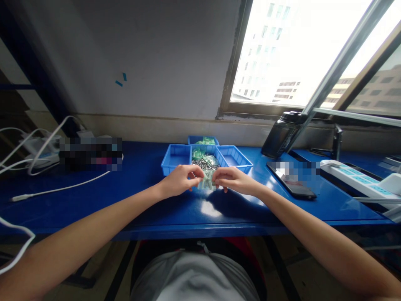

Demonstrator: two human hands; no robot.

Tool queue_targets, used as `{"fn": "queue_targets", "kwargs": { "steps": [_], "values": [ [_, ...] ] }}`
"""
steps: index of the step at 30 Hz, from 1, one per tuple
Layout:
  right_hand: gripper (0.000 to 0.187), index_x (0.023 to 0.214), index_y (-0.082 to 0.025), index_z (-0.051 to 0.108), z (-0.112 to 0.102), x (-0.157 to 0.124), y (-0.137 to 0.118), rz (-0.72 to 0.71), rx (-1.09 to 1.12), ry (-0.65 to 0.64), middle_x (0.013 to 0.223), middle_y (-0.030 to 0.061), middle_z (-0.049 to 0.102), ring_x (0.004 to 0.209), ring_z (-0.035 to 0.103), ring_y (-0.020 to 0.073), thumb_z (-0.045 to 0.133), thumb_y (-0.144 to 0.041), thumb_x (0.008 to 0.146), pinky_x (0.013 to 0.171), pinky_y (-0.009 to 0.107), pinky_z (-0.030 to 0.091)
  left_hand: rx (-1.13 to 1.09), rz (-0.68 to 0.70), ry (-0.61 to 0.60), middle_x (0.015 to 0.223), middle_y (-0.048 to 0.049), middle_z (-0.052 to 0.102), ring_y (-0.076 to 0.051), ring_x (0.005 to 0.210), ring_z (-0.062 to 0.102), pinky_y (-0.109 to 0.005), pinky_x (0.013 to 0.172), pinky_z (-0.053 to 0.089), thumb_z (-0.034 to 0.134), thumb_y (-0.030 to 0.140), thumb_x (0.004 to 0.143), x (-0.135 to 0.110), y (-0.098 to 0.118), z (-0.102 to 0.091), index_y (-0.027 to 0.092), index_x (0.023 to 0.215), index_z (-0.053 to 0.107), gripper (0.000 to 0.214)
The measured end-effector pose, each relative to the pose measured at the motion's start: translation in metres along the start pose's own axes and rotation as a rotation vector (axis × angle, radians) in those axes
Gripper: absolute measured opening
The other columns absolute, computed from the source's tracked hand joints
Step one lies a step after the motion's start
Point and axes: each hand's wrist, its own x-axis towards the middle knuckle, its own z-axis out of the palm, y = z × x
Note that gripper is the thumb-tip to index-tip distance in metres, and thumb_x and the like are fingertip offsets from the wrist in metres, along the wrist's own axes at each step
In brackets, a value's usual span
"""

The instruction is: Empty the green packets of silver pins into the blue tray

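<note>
My left hand (181,179) and my right hand (233,179) meet over the near edge of a blue tray (219,158) on the blue table (140,205). Both pinch the top of a small clear plastic bag (206,182) that hangs between them, with greenish pieces inside. The middle tray holds a heap of small metal parts (205,164) and more small bags (202,155). An empty blue tray (175,159) sits to its left, another (234,158) to its right. A further tray (203,140) with green bags stands behind.
A black phone (296,186) lies right of the trays. A dark bottle (283,133) stands by the window. A white power strip (354,177) lies at the far right. White cables (46,167) and a charger lie at the left.
</note>
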Motion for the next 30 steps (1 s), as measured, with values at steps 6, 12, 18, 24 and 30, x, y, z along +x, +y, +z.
{"fn": "queue_targets", "kwargs": {
  "steps": [6,12,18,24,30],
  "values": [
    [0.021,0.095,-0.016,0.058,0.001,0.001,0.004,-0.011,-0.035,0.017,0.077,0.0024,0.059,0.070,0.058,0.0141,0.055,-0.032,0.081,0.053,0.022,0.051,0.005,0.101,0.050,0.084,-0.0025,0.060,-0.014,0.079,0.060,-0.024,0.070,0.051,0.054,0.023,0.078,0.000,0.002,-0.001,0.016,0.087,0.058,0.012],
    [0.022,0.096,-0.018,0.057,0.002,0.001,0.004,-0.033,-0.043,0.013,0.085,0.0038,0.059,0.075,0.058,0.0143,0.055,-0.034,0.082,0.053,0.020,0.051,-0.098,0.150,0.079,0.078,0.0021,0.057,-0.012,0.075,0.060,-0.028,0.078,0.050,0.056,0.024,0.079,-0.002,0.004,0.002,0.019,0.102,0.045,0.026],
    [0.029,0.100,-0.018,0.058,0.002,0.000,-0.001,-0.023,-0.121,0.003,0.085,0.0033,0.060,0.069,0.057,0.0120,0.054,-0.040,0.083,0.054,0.021,0.051,-0.102,0.144,0.069,0.081,0.0012,0.061,-0.013,0.078,0.062,-0.030,0.081,0.050,0.060,0.026,0.077,-0.003,0.005,0.001,0.019,0.111,0.044,0.038],
    [0.032,0.100,-0.017,0.056,0.003,-0.002,-0.006,-0.009,-0.103,-0.035,0.082,0.0018,0.058,0.066,0.056,0.0106,0.056,-0.043,0.081,0.056,0.021,0.051,0.046,0.255,0.018,0.100,-0.0055,0.061,-0.017,0.093,0.058,-0.028,0.083,0.048,0.056,0.034,0.082,-0.002,0.006,-0.001,0.018,0.102,0.063,0.026],
    [0.033,0.096,-0.016,0.055,0.005,-0.001,0.000,0.010,-0.072,-0.005,0.078,0.0015,0.059,0.064,0.057,0.0116,0.055,-0.046,0.081,0.056,0.023,0.051,0.151,0.314,-0.060,0.107,-0.0070,0.058,-0.018,0.102,0.053,-0.030,0.091,0.042,0.049,0.031,0.087,-0.005,0.006,-0.001,0.021,0.113,0.061,0.030]
  ]
}}
